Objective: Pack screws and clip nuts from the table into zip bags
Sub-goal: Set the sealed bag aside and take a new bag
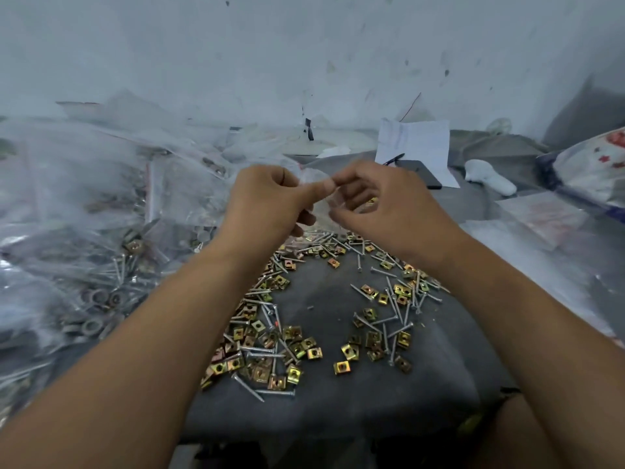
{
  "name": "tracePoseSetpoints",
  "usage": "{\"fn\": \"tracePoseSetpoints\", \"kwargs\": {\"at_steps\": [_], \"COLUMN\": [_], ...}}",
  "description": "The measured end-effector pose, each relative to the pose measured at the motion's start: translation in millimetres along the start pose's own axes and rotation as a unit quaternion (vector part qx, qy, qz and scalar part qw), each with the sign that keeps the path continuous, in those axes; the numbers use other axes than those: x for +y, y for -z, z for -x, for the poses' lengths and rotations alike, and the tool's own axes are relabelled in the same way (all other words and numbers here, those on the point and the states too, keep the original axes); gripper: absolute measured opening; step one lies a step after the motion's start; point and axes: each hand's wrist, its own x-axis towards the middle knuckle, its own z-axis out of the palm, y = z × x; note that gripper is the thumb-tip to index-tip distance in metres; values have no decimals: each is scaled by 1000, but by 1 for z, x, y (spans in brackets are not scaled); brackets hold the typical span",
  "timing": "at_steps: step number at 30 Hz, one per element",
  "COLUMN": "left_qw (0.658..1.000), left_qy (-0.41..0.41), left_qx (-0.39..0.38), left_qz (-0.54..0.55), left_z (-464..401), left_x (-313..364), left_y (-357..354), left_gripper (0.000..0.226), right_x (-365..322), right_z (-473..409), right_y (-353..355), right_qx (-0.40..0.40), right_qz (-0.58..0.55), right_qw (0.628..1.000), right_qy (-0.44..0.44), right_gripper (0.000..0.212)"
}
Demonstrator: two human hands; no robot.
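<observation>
Back wall is pale grey-white plaster, scuffed, with dark specks and chipped spots; a thin red wire hangs against it. Work surface is covered by a dark grey cloth, wrinkled. White paper sheet leans at the wall's base. Light is flat, dim, and cool.

Both hands raised together (fingers curled, pinching)

Glossy brass-toned metal clip nuts and bright steel screws are seen on matt grey cloth; glossy clear plastic bags are piled at nine o'clock.
</observation>
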Motion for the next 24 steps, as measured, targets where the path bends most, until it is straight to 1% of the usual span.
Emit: {"fn": "tracePoseSetpoints", "kwargs": {"at_steps": [2, 3, 4, 6, 8, 10, 11, 12, 14, 16, 19, 21, 22, 23, 24], "left_qw": [1000, 998, 996, 986, 978, 963, 953, 945, 941, 946, 956, 961, 966, 971, 975], "left_qy": [1, 0, -8, -45, -104, -171, -195, -205, -196, -183, -171, -163, -154, -142, -130], "left_qx": [-23, -40, -56, -59, -23, -5, -21, -49, -95, -102, -79, -51, -37, -22, -5], "left_qz": [-16, -39, -74, -147, -182, -208, -230, -249, -258, -246, -226, -217, -206, -192, -179], "left_z": [0, 0, 1, 3, 3, 3, 3, 4, 6, 6, 4, 4, 5, 6, 5], "left_x": [1, 2, 2, 4, 6, 8, 9, 9, 9, 7, 5, 5, 5, 5, 5], "left_y": [2, 3, 4, 5, 7, 11, 12, 13, 13, 12, 12, 9, 7, 4, 2], "left_gripper": [39, 40, 42, 48, 62, 76, 75, 69, 49, 40, 32, 19, 12, 10, 12], "right_x": [5, 7, 9, 11, 10, 12, 14, 16, 20, 20, 17, 13, 12, 10, 9], "right_z": [0, -1, -2, -6, -7, -7, -8, -8, -9, -9, -10, -10, -9, -7, -6], "right_y": [-2, -3, -4, -3, 0, 2, 2, 2, 1, -2, -1, 1, 1, 1, 0], "right_qx": [-16, -2, 17, 34, 16, -1, -1, 2, 4, -7, -16, -19, -21, -25, -24], "right_qz": [51, 65, 56, -36, -128, -147, -141, -132, -122, -140, -200, -240, -238, -213, -174], "right_qw": [999, 998, 998, 998, 990, 988, 989, 989, 988, 983, 971, 962, 964, 972, 982], "right_qy": [2, -4, -16, -45, -53, -49, -54, -64, -91, -116, -128, -128, -118, -98, -73], "right_gripper": [27, 24, 18, 8, 4, 12, 16, 19, 23, 26, 29, 28, 27, 25, 23]}}
